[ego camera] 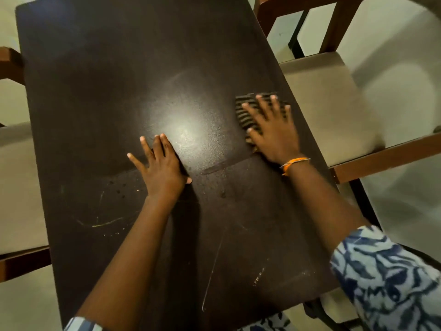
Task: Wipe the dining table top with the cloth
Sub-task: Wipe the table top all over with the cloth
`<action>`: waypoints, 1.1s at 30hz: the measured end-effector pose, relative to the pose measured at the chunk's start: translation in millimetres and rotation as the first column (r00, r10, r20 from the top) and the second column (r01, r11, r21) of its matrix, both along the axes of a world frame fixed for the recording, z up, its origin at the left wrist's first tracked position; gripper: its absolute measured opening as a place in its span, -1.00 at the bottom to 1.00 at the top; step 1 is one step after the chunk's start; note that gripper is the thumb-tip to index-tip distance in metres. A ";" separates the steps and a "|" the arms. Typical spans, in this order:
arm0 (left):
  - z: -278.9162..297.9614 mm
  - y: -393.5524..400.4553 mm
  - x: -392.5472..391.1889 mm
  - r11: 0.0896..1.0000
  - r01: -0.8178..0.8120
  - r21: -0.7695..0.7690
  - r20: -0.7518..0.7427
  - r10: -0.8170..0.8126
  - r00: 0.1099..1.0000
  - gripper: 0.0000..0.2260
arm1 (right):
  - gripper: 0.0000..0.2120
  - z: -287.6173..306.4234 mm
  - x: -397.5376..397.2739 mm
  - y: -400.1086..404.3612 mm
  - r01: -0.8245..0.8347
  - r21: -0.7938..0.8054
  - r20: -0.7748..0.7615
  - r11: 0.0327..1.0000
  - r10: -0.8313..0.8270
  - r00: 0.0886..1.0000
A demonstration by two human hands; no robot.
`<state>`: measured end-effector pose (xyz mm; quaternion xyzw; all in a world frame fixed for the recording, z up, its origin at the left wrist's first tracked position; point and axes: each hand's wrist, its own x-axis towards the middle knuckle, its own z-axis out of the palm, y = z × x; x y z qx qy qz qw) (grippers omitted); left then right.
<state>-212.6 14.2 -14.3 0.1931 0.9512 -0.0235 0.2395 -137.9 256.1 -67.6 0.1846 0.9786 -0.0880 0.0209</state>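
The dark brown dining table top fills most of the view, with scratches and specks near me and a bright light reflection at its middle. A dark striped cloth lies flat near the table's right edge. My right hand presses down on the cloth with fingers spread, an orange band on the wrist. My left hand rests flat on the bare table at the centre, fingers apart, holding nothing. Most of the cloth is hidden under my right hand.
A wooden chair with a beige seat stands tight against the table's right side. Another beige-seated chair is on the left. A pale floor shows beyond the table edges.
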 end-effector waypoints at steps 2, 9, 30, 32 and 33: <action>-0.6 -0.1 -0.7 1.000 0.005 0.005 -0.004 -0.005 1.000 0.00 | -0.42 1.7 15.8 37.6 0.092 -0.007 0.015 0.996 -0.092 0.996; -3.9 0.1 0.9 0.998 0.038 0.051 -0.039 -0.036 0.999 -0.06 | -0.44 5.3 23.5 22.2 0.284 -0.010 -0.014 0.959 -0.284 0.959; -2.0 -163.2 0.0 0.991 -0.098 0.091 -0.108 0.108 0.988 -0.36 | -0.35 6.8 -49.8 -140.2 -0.314 -0.031 0.055 0.949 0.316 0.947; -4.7 -178.8 -1.9 0.988 -0.124 0.093 -0.107 0.134 0.985 -0.36 | -0.37 8.4 -41.7 -111.3 -0.169 -0.032 0.058 0.985 0.170 0.984; -6.8 -188.5 -3.1 0.986 -0.136 0.094 -0.118 0.147 0.982 -0.36 | -0.38 8.8 -39.1 -105.4 -0.099 -0.035 0.056 0.994 0.101 0.993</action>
